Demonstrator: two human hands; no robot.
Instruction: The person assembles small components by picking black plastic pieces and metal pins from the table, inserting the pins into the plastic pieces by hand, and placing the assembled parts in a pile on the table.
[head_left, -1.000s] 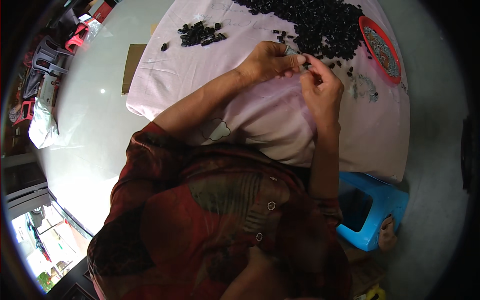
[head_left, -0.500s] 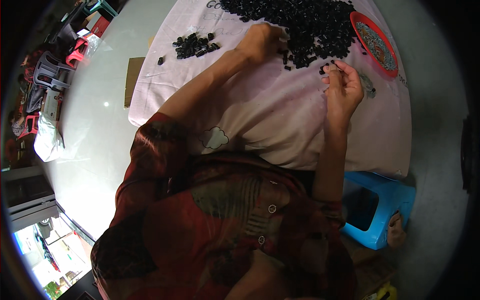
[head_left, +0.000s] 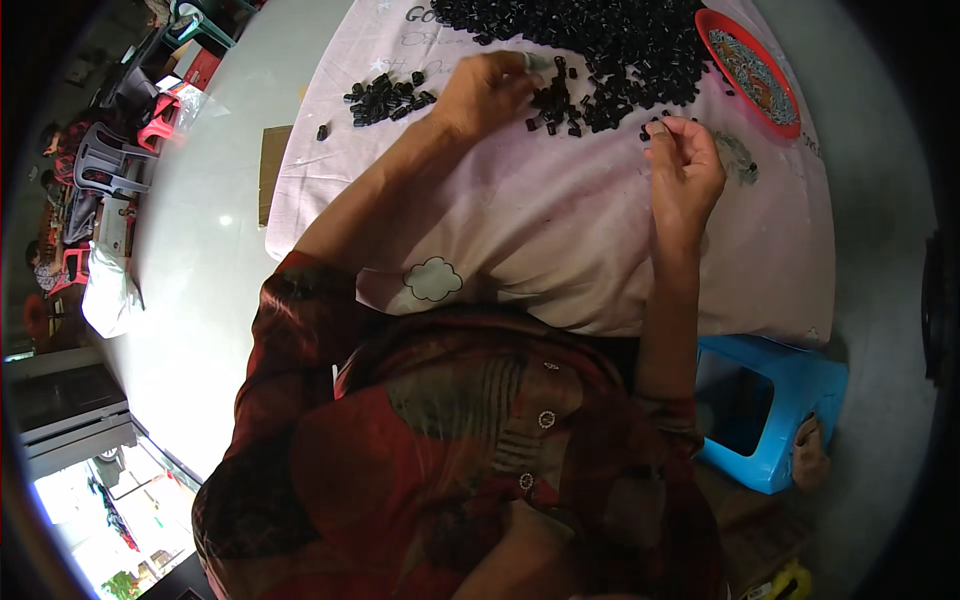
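A large heap of small black cylindrical pieces point(head_left: 640, 60) covers the far part of the pink tablecloth point(head_left: 570, 220). My left hand point(head_left: 487, 95) is beside the heap's left edge, fingers apart and partly bent, with no piece visible in them. Something pale covers or lies at one of its fingertips. My right hand point(head_left: 688, 165) is closed in a pinch at the heap's near right edge, with small black pieces point(head_left: 647, 134) at its fingertips. A smaller group of black pieces point(head_left: 385, 100) lies to the left, with a single piece point(head_left: 322, 132) apart from it.
At the far right edge sits a red oval tray point(head_left: 789, 131) of small grey metal parts. A crumpled clear scrap point(head_left: 740, 158) lies right of my right hand. Below the table's right side stands a blue stool point(head_left: 775, 462). Chairs point(head_left: 100, 155) and a white bag point(head_left: 110, 290) are far left.
My left hand has moved left, away from the heap, uncovering loose black pieces at its edge. The right hand stays pinched in nearly the same place.
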